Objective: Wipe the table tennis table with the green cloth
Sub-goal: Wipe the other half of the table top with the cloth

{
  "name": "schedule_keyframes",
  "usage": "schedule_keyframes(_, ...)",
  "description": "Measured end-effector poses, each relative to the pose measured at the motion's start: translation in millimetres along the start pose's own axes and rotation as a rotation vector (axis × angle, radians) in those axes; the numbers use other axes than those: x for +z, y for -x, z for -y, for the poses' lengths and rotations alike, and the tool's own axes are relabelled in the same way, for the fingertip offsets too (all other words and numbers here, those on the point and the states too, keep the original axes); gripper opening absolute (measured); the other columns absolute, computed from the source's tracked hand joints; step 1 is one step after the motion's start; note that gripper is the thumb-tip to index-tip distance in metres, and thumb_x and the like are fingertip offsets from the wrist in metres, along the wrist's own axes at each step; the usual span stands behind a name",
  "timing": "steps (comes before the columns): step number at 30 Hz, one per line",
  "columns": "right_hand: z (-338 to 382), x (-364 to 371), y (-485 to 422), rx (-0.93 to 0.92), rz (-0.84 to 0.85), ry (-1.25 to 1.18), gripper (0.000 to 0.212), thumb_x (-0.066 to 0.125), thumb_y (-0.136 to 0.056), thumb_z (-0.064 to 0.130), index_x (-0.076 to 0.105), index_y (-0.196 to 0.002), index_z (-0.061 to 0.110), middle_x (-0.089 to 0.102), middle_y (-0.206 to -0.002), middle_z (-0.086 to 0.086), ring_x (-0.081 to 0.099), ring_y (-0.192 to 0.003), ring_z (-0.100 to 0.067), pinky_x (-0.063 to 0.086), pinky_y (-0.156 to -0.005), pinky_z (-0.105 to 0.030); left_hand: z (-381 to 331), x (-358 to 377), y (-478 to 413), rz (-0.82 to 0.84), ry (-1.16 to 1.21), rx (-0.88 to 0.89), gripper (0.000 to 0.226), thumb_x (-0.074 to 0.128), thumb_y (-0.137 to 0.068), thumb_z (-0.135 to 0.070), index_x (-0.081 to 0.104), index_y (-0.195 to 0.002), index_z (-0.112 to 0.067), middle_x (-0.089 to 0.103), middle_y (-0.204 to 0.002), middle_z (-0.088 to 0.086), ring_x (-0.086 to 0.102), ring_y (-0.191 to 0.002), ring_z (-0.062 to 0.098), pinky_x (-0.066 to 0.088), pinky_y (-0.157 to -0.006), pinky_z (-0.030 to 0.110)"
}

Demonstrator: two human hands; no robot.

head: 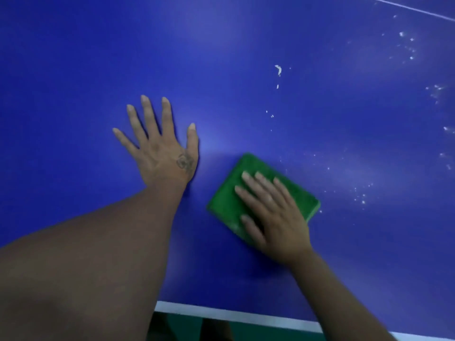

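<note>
Green cloth (225, 205) is seen folded into a flat pad at the lower middle of the frame, lying on the blue table (246, 45). It is pressed down by the right hand (275, 217), w/ fingers laid nearly straight & flat on top. Nothing is curled round or pinched, so the cloth is only pushed, not grabbed. Left hand (162, 153) is laid flat on the bare table at the middle left, fingers spread wide, nothing held. It is prob. used as a prop.

Step in hand is judged to be wiping. To be done well:
- The palm should be laid flat so the whole pad is pressed down evenly.
- The cloth should be slid toward the right side of the frame, where white specks (362, 201) are scattered, & up to the bigger white bit (278, 70) at the upper middle.
- Long strokes that overlap are best, so no strip is missed.
- Crumbs should be pushed one way, not smeared round.
- A harder rub may be needed for the bigger bit, as it may be stuck.
- The pad could slip from under flat fingers if pushed too fast.

Counts:
- 1 cloth, 1 table, 2 hands.
- 2 white lines: 1 along the near edge at the bottom (221, 312), 1 thin one at the upper right (406, 6).
- 1 bigger white bit w/ 1 small bit (277, 86) just under it.
- Small specks: too many & too blurry to be counted.
</note>
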State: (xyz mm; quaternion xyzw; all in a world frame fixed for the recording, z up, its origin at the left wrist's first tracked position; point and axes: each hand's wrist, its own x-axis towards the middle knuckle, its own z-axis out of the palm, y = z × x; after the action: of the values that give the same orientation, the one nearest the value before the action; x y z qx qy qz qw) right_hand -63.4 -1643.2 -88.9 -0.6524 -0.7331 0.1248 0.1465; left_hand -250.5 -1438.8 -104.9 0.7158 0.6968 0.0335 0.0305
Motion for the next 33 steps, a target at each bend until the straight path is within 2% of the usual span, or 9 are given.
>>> schedule_keyframes(5, -52.4, -14.9, -108.6, 0.065, -0.099, 0.045, 0.052, 0.056, -0.111, 0.034, 0.053, -0.16, 0.016, 0.039, -0.173, -0.005, 0.034, -0.163, -0.027, 0.027, -0.132, -0.053, 1.6, 4.2, 0.2, -0.022, 0.021, -0.002, 0.075, 0.026, -0.108, -0.068, 0.019, -0.173, -0.03, 0.008, -0.182, 0.003, 0.004, -0.168, 0.033, 0.003, -0.13, 0.072)
schedule_keyframes(8, -51.6, -13.8, -131.1, 0.106, -0.108, 0.075, 0.053, 0.052, -0.113, 0.034, 0.051, -0.161, 0.015, 0.037, -0.175, -0.006, 0.032, -0.164, -0.027, 0.025, -0.132, -0.052, 2.4, 6.4, -0.7, -0.032, 0.025, -0.011, 0.074, 0.026, -0.108, -0.068, 0.02, -0.173, -0.031, 0.009, -0.182, 0.002, 0.004, -0.168, 0.032, 0.003, -0.13, 0.072)
schedule_keyframes(12, -16.6, -1.5, -80.0, 0.185, -0.109, 0.089, 0.056, 0.046, -0.114, 0.035, 0.043, -0.166, 0.014, 0.028, -0.178, -0.006, 0.023, -0.167, -0.026, 0.022, -0.134, -0.053, 2.2, 3.6, -1.0, -0.031, 0.023, -0.01, 0.074, 0.028, -0.109, -0.066, 0.021, -0.173, -0.031, 0.01, -0.182, 0.003, 0.005, -0.168, 0.033, 0.003, -0.13, 0.071)
schedule_keyframes(16, 28.8, 7.9, 7.9, 0.193, -0.003, 0.013, 0.062, 0.049, -0.111, 0.034, 0.037, -0.169, 0.018, 0.021, -0.181, -0.003, 0.02, -0.168, -0.026, 0.02, -0.134, -0.053, 1.3, 3.3, -0.7, -0.015, 0.016, -0.013, 0.074, 0.027, -0.109, -0.067, 0.018, -0.173, -0.031, 0.007, -0.182, 0.002, 0.003, -0.168, 0.032, 0.002, -0.13, 0.071)
schedule_keyframes(21, 24.6, -3.2, 31.2, 0.104, 0.124, -0.001, 0.074, 0.057, -0.107, 0.053, 0.031, -0.171, 0.028, 0.02, -0.181, 0.004, 0.022, -0.167, -0.021, 0.024, -0.132, -0.045, 3.5, 1.7, -1.2, -0.024, 0.02, -0.014, 0.074, 0.026, -0.108, -0.066, 0.02, -0.173, -0.03, 0.008, -0.182, 0.003, 0.004, -0.168, 0.033, 0.004, -0.13, 0.071)
schedule_keyframes(24, -1.6, -11.6, -8.9, 0.068, 0.098, 0.069, 0.075, 0.055, -0.106, 0.06, 0.033, -0.171, 0.029, 0.021, -0.181, 0.006, 0.022, -0.167, -0.018, 0.028, -0.13, -0.042, 3.2, 1.6, 0.0, -0.02, -0.002, -0.012, 0.074, 0.024, -0.108, -0.065, 0.019, -0.173, -0.031, 0.008, -0.182, 0.003, 0.005, -0.168, 0.033, 0.004, -0.131, 0.07)
schedule_keyframes(27, -20.8, -11.0, -76.0, 0.129, -0.006, 0.162, 0.071, 0.047, -0.109, 0.061, 0.036, -0.17, 0.025, 0.025, -0.18, 0.002, 0.023, -0.167, -0.019, 0.027, -0.131, -0.043, 3.1, 2.0, -2.0, -0.02, 0.008, -0.018, 0.072, 0.024, -0.108, -0.062, 0.021, -0.173, -0.031, 0.008, -0.182, 0.002, 0.005, -0.168, 0.033, 0.004, -0.131, 0.07)
schedule_keyframes(33, -33.4, -9.4, -209.8, 0.292, -0.092, 0.18, 0.07, 0.039, -0.11, 0.062, 0.035, -0.17, 0.026, 0.023, -0.18, 0.001, 0.02, -0.167, -0.021, 0.011, -0.134, -0.04, 1.5, 0.3, -1.9, -0.037, 0.003, -0.009, 0.071, 0.027, -0.107, -0.057, 0.025, -0.172, -0.03, 0.011, -0.182, 0.003, 0.006, -0.168, 0.033, 0.005, -0.13, 0.07)
